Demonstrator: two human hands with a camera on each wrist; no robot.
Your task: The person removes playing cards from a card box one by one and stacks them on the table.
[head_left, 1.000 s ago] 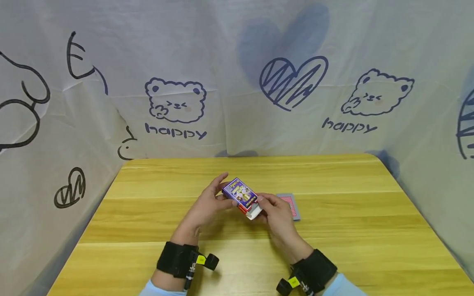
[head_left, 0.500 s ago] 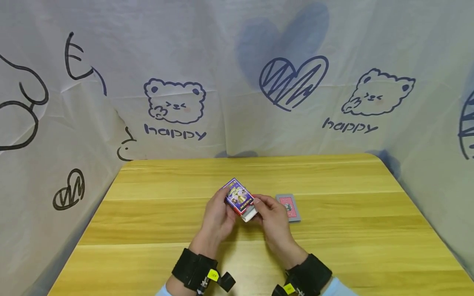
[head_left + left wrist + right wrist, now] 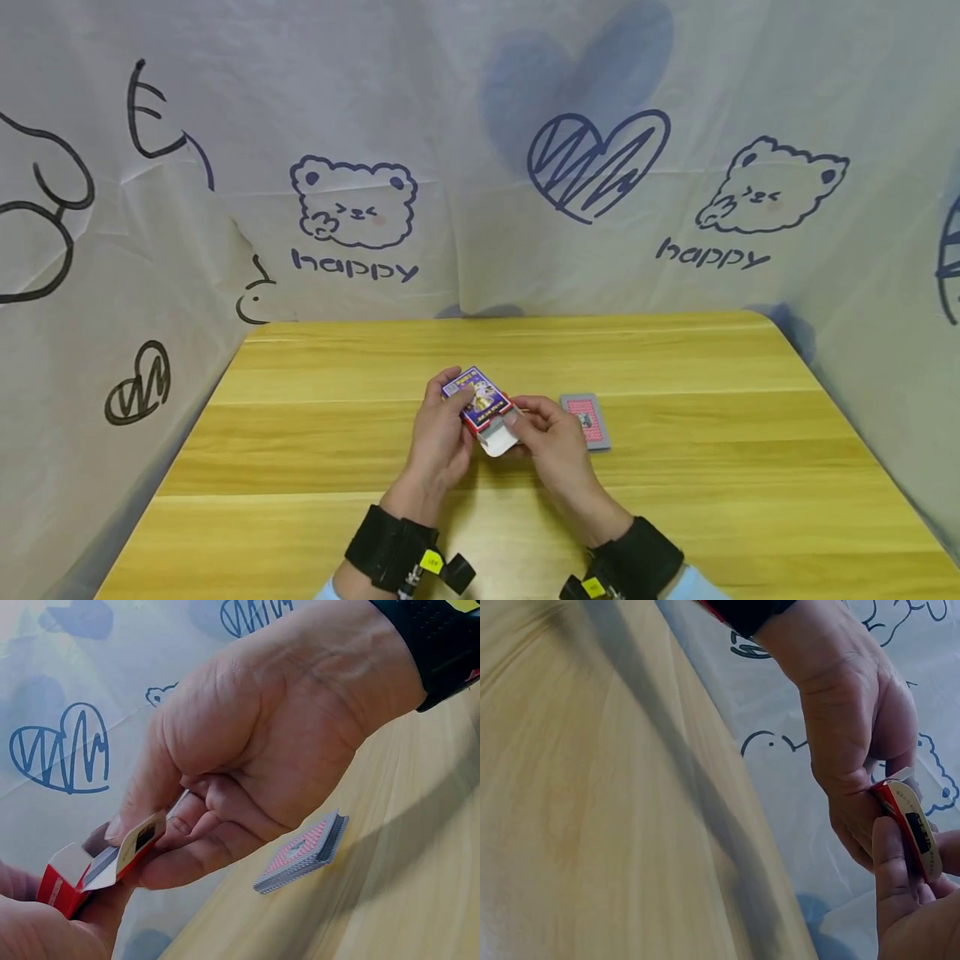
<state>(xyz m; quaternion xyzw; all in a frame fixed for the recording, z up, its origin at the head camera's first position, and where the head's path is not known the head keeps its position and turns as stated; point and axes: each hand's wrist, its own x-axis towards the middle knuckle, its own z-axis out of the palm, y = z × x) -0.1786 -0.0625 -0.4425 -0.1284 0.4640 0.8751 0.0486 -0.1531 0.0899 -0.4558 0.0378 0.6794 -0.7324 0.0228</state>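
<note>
A purple and red playing-card box [image 3: 489, 407] is held tilted above the table between both hands. My left hand [image 3: 437, 433] grips its far-left part, with the thumb across the printed face and the fingers around the side. At the near-right end, my right hand [image 3: 558, 446] pinches the box by the white end flap [image 3: 498, 437], which stands out from the opening. The left wrist view shows the flap's cream outer face [image 3: 142, 838] and the raised white side tabs. What lies inside the box cannot be made out. Right of my right hand lies a red-backed card deck [image 3: 587, 421].
The wooden table [image 3: 300, 450] extends around the hands. White cloth walls [image 3: 480, 242] with drawn hearts and bears stand behind it and at both sides. Each wrist wears a black strap with a small camera.
The left thumb has moved from the box's near side onto its printed face. The box has shifted slightly left and towards me, and more of the white flap shows. The deck has stayed put.
</note>
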